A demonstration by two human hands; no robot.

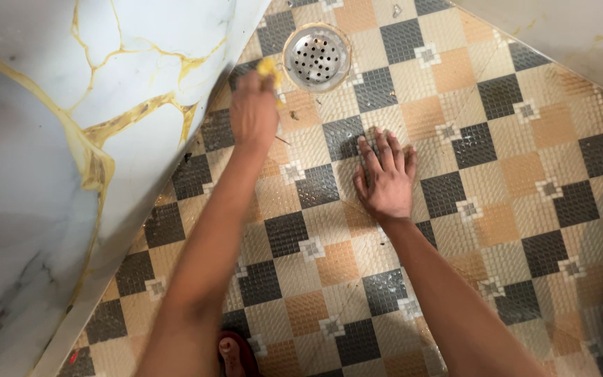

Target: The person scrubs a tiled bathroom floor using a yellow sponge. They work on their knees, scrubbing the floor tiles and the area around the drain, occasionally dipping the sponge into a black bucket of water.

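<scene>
My left hand (254, 112) is closed around a small yellow scrubber (268, 68), pressed to the tiled floor (497, 209) just left of a round metal floor drain (315, 56). Only the scrubber's yellow tip shows past my fingers. My right hand (385, 178) lies flat on the floor, fingers spread, palm down on a beige and dark tile, holding nothing. Both forearms reach in from the bottom of the view.
A white marble-look wall (50, 139) with gold veins rises along the left, meeting the floor on a diagonal. Another wall panel (581, 35) crosses the top right corner. A foot in a red sandal (235, 352) shows at the bottom edge.
</scene>
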